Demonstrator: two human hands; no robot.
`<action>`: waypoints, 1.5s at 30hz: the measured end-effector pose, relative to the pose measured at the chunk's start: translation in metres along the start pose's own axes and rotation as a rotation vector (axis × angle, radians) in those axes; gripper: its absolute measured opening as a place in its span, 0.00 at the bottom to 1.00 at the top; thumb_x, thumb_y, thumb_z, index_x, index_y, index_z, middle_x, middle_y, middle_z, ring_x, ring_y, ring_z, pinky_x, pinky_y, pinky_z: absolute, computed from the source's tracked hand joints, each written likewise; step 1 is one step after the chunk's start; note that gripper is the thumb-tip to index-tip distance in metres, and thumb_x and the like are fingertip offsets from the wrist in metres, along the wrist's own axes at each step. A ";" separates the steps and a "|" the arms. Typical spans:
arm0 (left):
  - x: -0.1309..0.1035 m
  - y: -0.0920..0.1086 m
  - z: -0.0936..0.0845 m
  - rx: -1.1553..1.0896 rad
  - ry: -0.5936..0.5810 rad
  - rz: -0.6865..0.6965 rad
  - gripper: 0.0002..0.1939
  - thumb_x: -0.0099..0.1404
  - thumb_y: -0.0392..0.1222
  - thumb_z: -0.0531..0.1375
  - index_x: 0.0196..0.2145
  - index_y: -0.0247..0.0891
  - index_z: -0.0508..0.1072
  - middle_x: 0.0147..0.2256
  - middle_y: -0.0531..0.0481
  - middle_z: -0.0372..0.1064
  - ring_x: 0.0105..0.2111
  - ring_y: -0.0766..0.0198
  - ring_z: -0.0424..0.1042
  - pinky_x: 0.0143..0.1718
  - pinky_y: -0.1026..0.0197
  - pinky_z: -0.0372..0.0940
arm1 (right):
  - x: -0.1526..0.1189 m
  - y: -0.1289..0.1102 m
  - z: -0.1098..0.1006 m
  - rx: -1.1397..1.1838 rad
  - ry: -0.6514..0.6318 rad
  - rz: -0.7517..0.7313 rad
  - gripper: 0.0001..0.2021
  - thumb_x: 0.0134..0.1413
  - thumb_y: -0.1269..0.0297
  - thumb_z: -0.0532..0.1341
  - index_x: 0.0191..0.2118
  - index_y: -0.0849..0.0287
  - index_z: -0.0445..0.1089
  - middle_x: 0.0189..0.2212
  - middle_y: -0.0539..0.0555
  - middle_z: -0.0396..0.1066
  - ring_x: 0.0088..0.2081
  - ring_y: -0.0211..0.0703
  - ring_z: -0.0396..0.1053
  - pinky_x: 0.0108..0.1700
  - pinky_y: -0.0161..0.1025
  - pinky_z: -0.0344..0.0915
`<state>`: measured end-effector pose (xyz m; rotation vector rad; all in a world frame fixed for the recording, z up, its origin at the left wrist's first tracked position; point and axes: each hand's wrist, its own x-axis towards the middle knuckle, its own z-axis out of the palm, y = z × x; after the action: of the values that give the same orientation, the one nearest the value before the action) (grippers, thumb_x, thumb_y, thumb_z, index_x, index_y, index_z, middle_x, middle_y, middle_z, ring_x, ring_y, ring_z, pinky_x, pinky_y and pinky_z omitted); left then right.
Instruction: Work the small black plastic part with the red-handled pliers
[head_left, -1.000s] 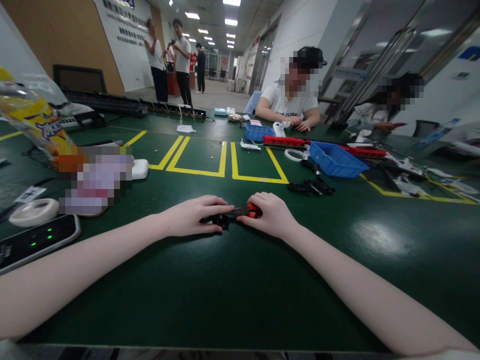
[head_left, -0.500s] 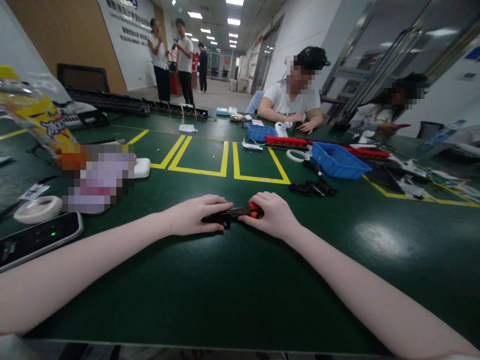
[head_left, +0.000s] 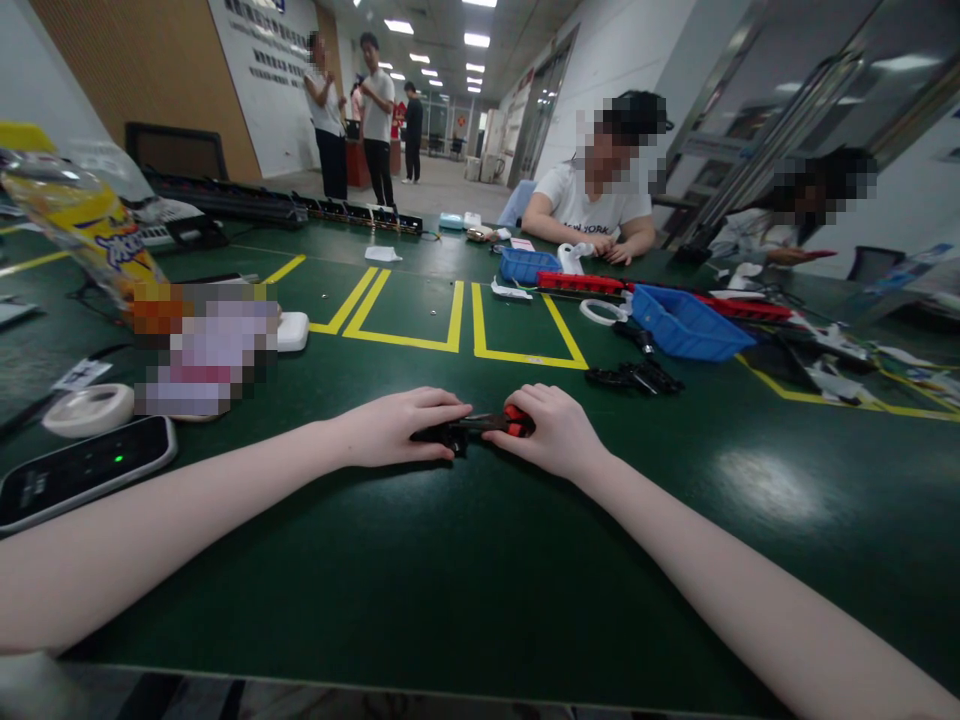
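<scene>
My left hand (head_left: pixel 405 428) is closed around a small black part (head_left: pixel 454 438) at the middle of the green table. In my right hand (head_left: pixel 559 430) is a red-handled tool (head_left: pixel 517 420), which looks like pliers. Its metal jaws point left and meet the black part or lie just over it; the exact contact is too small to make out. Beyond my right hand lies a tangle of black parts (head_left: pixel 636 377).
A blue bin (head_left: pixel 686 325), a smaller blue bin (head_left: pixel 529 265) and a red strip (head_left: pixel 581 283) lie farther back. At left are a bottle (head_left: pixel 94 235), a tape roll (head_left: pixel 88 410) and a black device (head_left: pixel 86 473). A person (head_left: pixel 596 205) sits across the table.
The whole view has shifted slightly, so the scene sits a little farther right. Both hands keep their holds, with no clear movement over the table.
</scene>
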<state>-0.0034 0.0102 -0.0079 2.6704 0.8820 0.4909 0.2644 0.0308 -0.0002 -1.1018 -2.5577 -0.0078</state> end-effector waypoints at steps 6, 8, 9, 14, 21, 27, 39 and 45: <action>0.001 -0.001 0.001 0.005 0.021 0.034 0.29 0.69 0.46 0.60 0.64 0.41 0.60 0.59 0.40 0.62 0.58 0.50 0.64 0.57 0.50 0.64 | 0.000 0.001 0.001 -0.030 0.018 -0.017 0.19 0.54 0.44 0.62 0.30 0.57 0.65 0.29 0.54 0.69 0.31 0.44 0.63 0.34 0.41 0.56; 0.001 0.000 0.001 0.011 0.014 0.032 0.29 0.69 0.46 0.60 0.64 0.42 0.60 0.60 0.40 0.61 0.58 0.50 0.64 0.57 0.50 0.64 | 0.000 0.001 0.001 -0.035 0.017 -0.023 0.19 0.55 0.44 0.61 0.30 0.57 0.65 0.29 0.54 0.69 0.31 0.44 0.63 0.34 0.41 0.56; 0.001 0.000 0.000 0.009 0.013 0.030 0.29 0.69 0.46 0.60 0.64 0.42 0.60 0.60 0.40 0.61 0.58 0.50 0.64 0.57 0.50 0.64 | 0.000 0.000 0.001 -0.037 0.016 -0.025 0.19 0.55 0.44 0.61 0.30 0.57 0.65 0.29 0.54 0.69 0.31 0.44 0.63 0.34 0.41 0.56; 0.001 0.001 -0.002 -0.018 -0.003 0.009 0.29 0.68 0.46 0.61 0.64 0.41 0.60 0.60 0.41 0.61 0.57 0.51 0.64 0.56 0.51 0.65 | 0.000 0.001 0.001 -0.030 0.036 -0.021 0.20 0.54 0.44 0.62 0.31 0.58 0.66 0.30 0.54 0.69 0.31 0.44 0.64 0.35 0.41 0.57; 0.001 0.002 -0.003 -0.052 0.003 0.000 0.29 0.67 0.46 0.61 0.63 0.43 0.61 0.60 0.41 0.62 0.57 0.51 0.66 0.55 0.51 0.65 | 0.000 0.002 0.003 -0.014 0.051 -0.018 0.20 0.53 0.43 0.63 0.32 0.58 0.66 0.30 0.54 0.70 0.32 0.44 0.65 0.35 0.41 0.57; 0.000 0.000 -0.001 -0.055 0.002 -0.006 0.29 0.67 0.47 0.62 0.63 0.43 0.61 0.60 0.41 0.62 0.57 0.50 0.65 0.55 0.51 0.66 | 0.000 0.001 0.002 -0.012 0.043 -0.009 0.21 0.53 0.42 0.62 0.30 0.57 0.65 0.29 0.54 0.69 0.31 0.44 0.64 0.34 0.41 0.56; 0.002 0.001 -0.001 -0.053 0.003 -0.005 0.26 0.68 0.46 0.61 0.61 0.40 0.62 0.58 0.40 0.63 0.57 0.51 0.66 0.55 0.51 0.65 | -0.001 0.003 0.004 -0.026 0.039 -0.020 0.19 0.54 0.44 0.62 0.30 0.57 0.64 0.28 0.53 0.68 0.30 0.43 0.63 0.34 0.40 0.55; 0.001 0.001 -0.002 -0.051 -0.011 -0.014 0.27 0.68 0.48 0.61 0.61 0.41 0.62 0.59 0.41 0.62 0.57 0.51 0.65 0.55 0.51 0.65 | 0.000 0.002 0.003 -0.026 0.049 -0.018 0.20 0.54 0.43 0.62 0.31 0.57 0.65 0.29 0.54 0.69 0.31 0.44 0.64 0.35 0.41 0.55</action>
<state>-0.0029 0.0103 -0.0057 2.6164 0.8729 0.4886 0.2652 0.0324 -0.0035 -1.0744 -2.5307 -0.0715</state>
